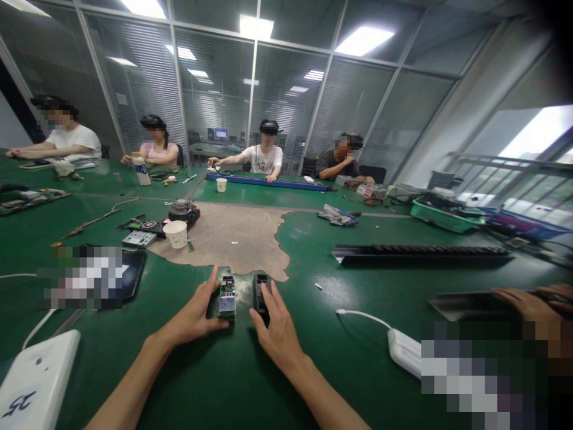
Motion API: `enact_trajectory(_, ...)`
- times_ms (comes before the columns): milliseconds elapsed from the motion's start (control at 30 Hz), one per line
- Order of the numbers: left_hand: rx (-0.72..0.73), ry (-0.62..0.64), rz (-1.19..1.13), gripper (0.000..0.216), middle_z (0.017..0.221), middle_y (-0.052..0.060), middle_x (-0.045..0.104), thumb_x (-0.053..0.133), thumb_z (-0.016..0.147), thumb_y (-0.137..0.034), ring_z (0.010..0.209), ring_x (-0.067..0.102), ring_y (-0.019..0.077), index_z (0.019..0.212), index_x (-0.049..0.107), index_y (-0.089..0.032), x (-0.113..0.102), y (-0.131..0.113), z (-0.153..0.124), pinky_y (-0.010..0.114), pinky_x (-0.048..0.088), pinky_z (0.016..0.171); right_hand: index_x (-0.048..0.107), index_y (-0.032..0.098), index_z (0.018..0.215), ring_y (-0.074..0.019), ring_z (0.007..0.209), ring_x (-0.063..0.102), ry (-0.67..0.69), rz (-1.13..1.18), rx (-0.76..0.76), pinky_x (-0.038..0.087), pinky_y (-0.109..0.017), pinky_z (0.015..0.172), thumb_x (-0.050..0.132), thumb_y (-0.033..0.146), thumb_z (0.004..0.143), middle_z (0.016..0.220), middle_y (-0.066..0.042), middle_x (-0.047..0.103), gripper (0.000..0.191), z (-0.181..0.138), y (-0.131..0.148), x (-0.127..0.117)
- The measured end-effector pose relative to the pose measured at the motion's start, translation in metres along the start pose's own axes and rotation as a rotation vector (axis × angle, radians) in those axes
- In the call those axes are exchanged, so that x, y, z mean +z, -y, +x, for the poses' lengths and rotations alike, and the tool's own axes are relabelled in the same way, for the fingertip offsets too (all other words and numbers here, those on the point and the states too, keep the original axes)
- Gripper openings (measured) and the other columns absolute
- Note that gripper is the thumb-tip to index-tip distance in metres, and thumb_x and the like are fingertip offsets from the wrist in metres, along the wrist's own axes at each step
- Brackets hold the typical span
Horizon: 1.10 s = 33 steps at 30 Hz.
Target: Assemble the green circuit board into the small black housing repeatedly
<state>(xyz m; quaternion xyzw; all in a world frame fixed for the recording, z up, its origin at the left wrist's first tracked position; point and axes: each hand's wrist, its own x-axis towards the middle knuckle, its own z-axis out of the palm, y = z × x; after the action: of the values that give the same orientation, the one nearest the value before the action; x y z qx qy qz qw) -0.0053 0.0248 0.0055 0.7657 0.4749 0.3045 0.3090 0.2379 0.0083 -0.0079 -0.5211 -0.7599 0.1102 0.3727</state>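
Observation:
My left hand (197,313) is beside a small electronic module (227,301) with a bare circuit board and a silvery block, standing on the green table. Its thumb and fingers are spread, close to the module's left side; whether they touch it I cannot tell. A hand's width to the right is a narrow black plastic housing (261,292). My right hand (278,322) lies against the housing's right side, fingers stretched out and apart, partly covering it. Neither hand is closed around anything. A gap of green table separates the two parts.
A bare brown patch (233,239) holds a paper cup (175,234) and dismantled parts. Black channel strips (421,255) lie right, beyond gloves (338,215). A neighbour's hand (532,304) rests far right. White power banks (45,376) sit left. Several people sit opposite.

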Motion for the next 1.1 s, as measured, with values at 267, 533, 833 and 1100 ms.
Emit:
enact_trajectory(267, 0.032, -0.015, 0.013, 0.115, 0.143, 0.017, 0.039, 0.073, 0.072, -0.039, 0.13, 0.037, 0.0361, 0.15, -0.01, -0.023, 0.001, 0.005, -0.002, 0.057, 0.025, 0.108, 0.039, 0.015, 0.141, -0.0293, 0.133, 0.037, -0.042, 0.005, 0.004, 0.038, -0.05, 0.105, 0.052, 0.03, 0.09, 0.143, -0.016, 0.042, 0.055, -0.001, 0.003, 0.0)
enact_trajectory(533, 0.052, -0.033, 0.025, 0.114, 0.148, 0.016, 0.032, 0.073, 0.072, -0.037, 0.133, 0.031, 0.0362, 0.15, -0.009, -0.024, 0.002, 0.005, -0.003, 0.057, 0.023, 0.109, 0.043, 0.014, 0.139, -0.0255, 0.131, 0.042, -0.091, 0.152, -0.053, 0.036, -0.045, 0.108, 0.05, 0.031, 0.092, 0.14, -0.014, 0.047, 0.051, 0.018, 0.045, -0.013)
enact_trajectory(833, 0.064, -0.03, 0.018, 0.112, 0.152, 0.015, 0.024, 0.069, 0.075, -0.03, 0.136, 0.028, 0.0327, 0.149, -0.015, -0.023, 0.002, 0.005, -0.002, 0.052, 0.024, 0.111, 0.039, 0.012, 0.14, -0.0274, 0.133, 0.038, 0.039, 0.119, -0.041, 0.035, -0.044, 0.108, 0.054, 0.03, 0.089, 0.142, -0.016, 0.043, 0.056, 0.026, 0.078, 0.011)
enact_trajectory(1100, 0.146, -0.03, 0.061, 0.108, 0.154, 0.016, 0.018, 0.063, 0.076, -0.02, 0.137, 0.026, 0.033, 0.148, -0.017, -0.02, 0.003, 0.01, -0.004, 0.053, 0.021, 0.112, 0.043, 0.009, 0.136, -0.0311, 0.129, 0.042, 0.118, -0.039, -0.077, 0.039, -0.045, 0.104, 0.058, 0.028, 0.084, 0.145, -0.021, 0.035, 0.057, 0.027, 0.087, 0.02)
